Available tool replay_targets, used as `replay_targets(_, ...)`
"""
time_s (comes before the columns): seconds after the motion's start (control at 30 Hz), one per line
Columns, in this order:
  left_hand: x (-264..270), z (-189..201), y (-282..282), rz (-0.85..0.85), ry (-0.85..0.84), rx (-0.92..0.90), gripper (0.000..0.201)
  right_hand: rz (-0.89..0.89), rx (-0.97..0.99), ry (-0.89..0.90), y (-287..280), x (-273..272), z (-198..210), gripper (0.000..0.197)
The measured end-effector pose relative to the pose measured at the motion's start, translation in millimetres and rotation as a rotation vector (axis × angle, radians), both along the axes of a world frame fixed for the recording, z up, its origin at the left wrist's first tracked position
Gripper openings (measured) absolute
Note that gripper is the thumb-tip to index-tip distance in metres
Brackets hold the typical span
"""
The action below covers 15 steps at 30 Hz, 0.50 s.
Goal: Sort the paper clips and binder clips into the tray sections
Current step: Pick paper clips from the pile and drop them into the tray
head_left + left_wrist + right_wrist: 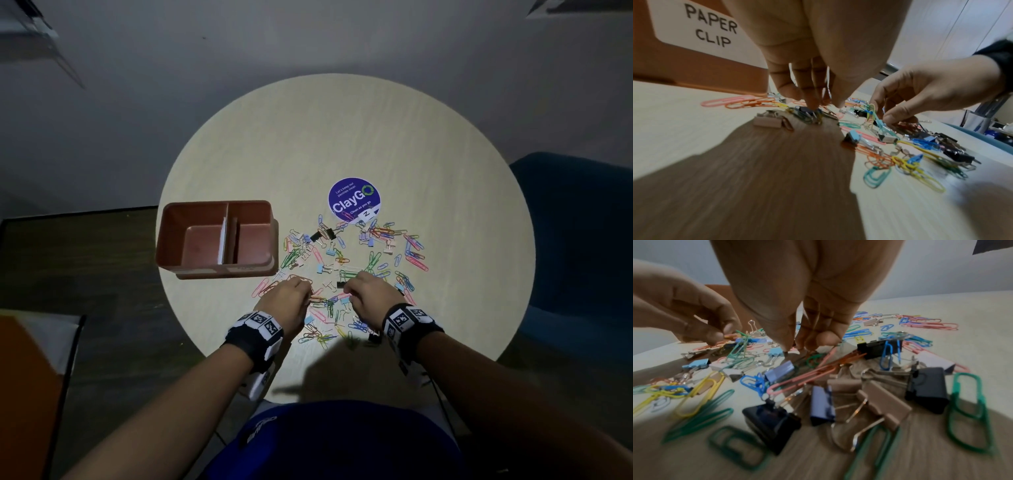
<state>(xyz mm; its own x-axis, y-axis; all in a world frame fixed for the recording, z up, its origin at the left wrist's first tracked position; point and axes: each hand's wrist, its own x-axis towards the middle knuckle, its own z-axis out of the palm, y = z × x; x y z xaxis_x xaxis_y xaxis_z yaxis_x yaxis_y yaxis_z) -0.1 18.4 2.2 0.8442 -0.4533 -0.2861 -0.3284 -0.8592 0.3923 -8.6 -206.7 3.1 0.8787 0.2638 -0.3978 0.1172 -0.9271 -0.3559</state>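
Note:
A brown two-section tray [215,204] stands on the left of the round table; its near wall carries a label reading PAPER CLIP [711,24]. Coloured paper clips and binder clips [342,260] lie scattered to its right. My left hand [310,294] reaches down into the near part of the pile and pinches an orange paper clip [729,336] with a few clips tangled on it. My right hand [346,291] is beside it, fingertips [786,348] pinched together on a small clip at the table surface; which kind I cannot make out. Black binder clips [772,420] lie under my right wrist.
A round blue ClayGo sticker [354,200] sits behind the pile. A blue chair [575,240] is at the table's right edge. Both tray sections look empty apart from a white card [222,240] at the divider. The table's near edge is under my forearms.

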Motion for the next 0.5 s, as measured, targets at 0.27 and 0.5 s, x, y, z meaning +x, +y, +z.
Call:
replay_targets(0.27, 4, -4, 23, 0.092, 0.092, -0.092, 0.028, 0.001, -0.022, 0.004, 4, 4, 0, 0.005)
replay_targets(0.5, 7, -1, 26, 0.19, 0.112, -0.172, 0.006, -0.071, 0.037, -0.005, 4, 4, 13, 0.009)
